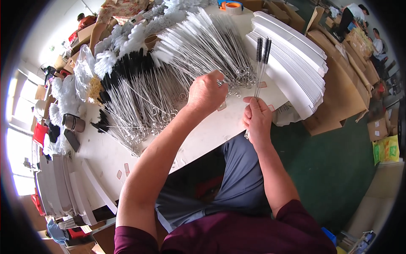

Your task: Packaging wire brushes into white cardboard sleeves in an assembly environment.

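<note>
My right hand [258,120] is closed around the wire handles of a few thin cleaning brushes [263,53]. Their black bristle heads point up and away from me, and at least two show. My left hand [207,94] is curled shut at the near edge of a wide pile of white-bristled brushes [207,38]. A silvery bit shows at its fingertips, too small to make out. Left of that hand lie many black-bristled brushes [129,67], their wire handles and ring ends toward me.
White folded card strips [292,63] are stacked at the table's right, more strips [57,186] at the left. A tape dispenser [230,6] sits at the far edge. A dark cup [73,122] lies left. Large cardboard boxes [338,80] stand right; other people work beyond.
</note>
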Demonstrator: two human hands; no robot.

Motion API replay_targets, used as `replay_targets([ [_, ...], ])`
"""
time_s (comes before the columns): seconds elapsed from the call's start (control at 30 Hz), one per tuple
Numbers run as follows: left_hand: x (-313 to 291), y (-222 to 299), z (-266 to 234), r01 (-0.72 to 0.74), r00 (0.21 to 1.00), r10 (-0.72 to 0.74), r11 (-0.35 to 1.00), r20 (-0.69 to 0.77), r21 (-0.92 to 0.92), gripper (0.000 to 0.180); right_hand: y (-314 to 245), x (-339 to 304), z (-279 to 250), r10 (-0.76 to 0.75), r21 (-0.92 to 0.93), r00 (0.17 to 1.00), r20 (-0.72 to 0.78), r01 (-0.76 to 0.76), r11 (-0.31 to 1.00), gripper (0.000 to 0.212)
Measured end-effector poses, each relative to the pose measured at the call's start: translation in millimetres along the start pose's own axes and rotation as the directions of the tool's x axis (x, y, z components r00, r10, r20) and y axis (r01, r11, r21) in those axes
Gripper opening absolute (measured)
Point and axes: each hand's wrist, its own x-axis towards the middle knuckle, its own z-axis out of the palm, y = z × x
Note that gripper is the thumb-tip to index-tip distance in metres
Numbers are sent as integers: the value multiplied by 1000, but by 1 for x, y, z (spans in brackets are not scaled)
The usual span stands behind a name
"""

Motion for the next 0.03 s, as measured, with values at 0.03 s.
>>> replay_targets([
  [0.03, 4, 4, 3, -42, 999, 44, 995, -28, 87, 30, -1, 1, -2, 8, 34, 1000, -11, -7, 999, 22],
])
